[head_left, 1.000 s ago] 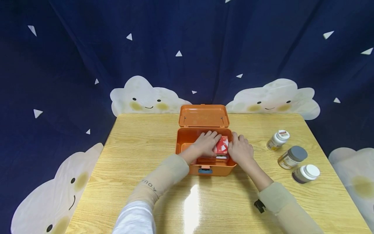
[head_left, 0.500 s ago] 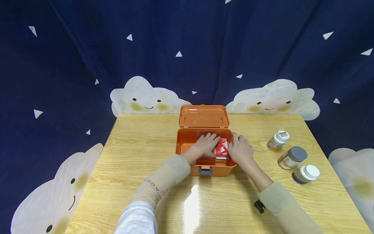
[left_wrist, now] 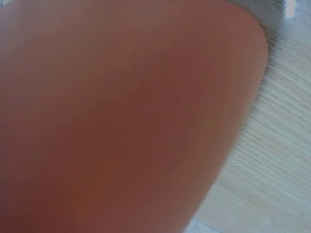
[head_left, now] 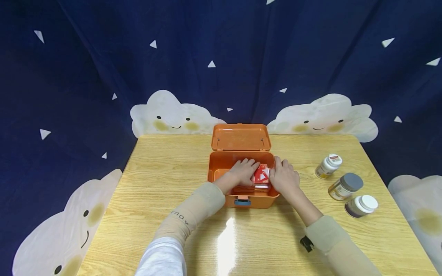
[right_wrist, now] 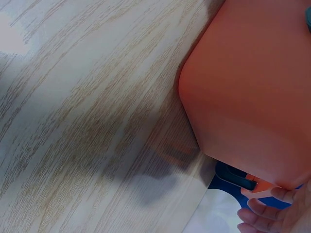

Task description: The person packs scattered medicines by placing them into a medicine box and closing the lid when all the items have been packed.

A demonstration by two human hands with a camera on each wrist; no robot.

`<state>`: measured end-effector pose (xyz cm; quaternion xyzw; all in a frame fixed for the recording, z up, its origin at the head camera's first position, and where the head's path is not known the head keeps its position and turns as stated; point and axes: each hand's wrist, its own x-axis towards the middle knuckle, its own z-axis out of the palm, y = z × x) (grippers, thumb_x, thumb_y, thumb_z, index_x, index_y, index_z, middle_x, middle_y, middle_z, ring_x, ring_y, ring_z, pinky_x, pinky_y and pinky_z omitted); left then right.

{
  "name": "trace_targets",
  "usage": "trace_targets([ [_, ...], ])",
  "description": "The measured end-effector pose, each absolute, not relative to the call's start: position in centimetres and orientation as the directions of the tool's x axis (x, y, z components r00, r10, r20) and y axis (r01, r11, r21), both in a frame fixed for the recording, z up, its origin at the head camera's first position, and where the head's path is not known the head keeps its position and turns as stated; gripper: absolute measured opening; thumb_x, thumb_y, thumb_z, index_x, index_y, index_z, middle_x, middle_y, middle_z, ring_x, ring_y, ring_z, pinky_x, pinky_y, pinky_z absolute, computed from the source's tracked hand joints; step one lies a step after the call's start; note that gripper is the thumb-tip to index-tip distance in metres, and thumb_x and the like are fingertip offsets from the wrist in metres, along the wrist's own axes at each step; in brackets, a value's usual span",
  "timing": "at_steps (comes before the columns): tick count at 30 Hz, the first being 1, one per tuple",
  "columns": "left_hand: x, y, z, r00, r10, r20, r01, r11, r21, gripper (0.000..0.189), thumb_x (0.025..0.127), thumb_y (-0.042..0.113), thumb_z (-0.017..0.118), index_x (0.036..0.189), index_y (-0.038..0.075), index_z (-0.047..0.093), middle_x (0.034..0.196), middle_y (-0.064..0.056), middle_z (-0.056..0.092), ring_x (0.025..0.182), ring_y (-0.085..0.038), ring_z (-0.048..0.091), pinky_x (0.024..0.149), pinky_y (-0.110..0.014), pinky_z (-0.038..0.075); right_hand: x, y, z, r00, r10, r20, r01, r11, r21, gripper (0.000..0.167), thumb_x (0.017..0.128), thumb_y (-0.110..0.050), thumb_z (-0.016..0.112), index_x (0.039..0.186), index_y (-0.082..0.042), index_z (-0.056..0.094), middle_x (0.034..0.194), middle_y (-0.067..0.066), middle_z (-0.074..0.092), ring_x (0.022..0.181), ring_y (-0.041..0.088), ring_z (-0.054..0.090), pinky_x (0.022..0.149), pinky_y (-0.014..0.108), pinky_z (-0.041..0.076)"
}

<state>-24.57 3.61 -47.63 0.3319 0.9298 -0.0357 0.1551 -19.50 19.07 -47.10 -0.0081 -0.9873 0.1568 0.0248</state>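
Note:
An orange toolbox-like case (head_left: 228, 200) stands with its lid (head_left: 240, 137) raised in the head view. My left hand (head_left: 243, 171) reaches inside it, fingers and thumb on the left part of a small red and white box (head_left: 261, 174). Part of that red box is covered by the hand. My right hand (head_left: 284, 177) grips the case's right wall, the thumb over the inner side and the fingers outside. In the right wrist view, those fingers (right_wrist: 265, 208) show beside the orange wall (right_wrist: 252, 87). The left wrist view is filled by the case's outer wall (left_wrist: 126, 107).
To the right on the wooden table (head_left: 165, 168) stand a white bottle (head_left: 329, 165), a grey-lidded jar (head_left: 345, 186) and a white-capped dark bottle (head_left: 361, 205). A blue latch (head_left: 243, 202) sits on the case's front. Behind hangs a dark blue curtain (head_left: 193, 34) with clouds.
The red box and my left hand have shifted slightly down in the head view, toward the case's front. My right hand has stayed on the wall.

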Motion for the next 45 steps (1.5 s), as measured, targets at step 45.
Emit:
trace_targets([
  [45, -21.2, -6.1, -45.8, -0.832, 0.392, 0.392, 0.382, 0.918, -0.108, 0.043, 0.081, 0.034, 0.057, 0.114, 0.007, 0.051, 0.108, -0.008, 0.050, 0.098, -0.025, 0.045, 0.087, -0.042, 0.034, -19.5, 19.1, -47.1, -0.999, 0.028, 0.025, 0.018, 0.944, -0.331, 0.045, 0.091, -0.023, 0.037, 0.132, -0.005, 0.035, 0.114, 0.026, 0.047, 0.097, 0.044, 0.049, 0.072, 0.057, 0.041],
])
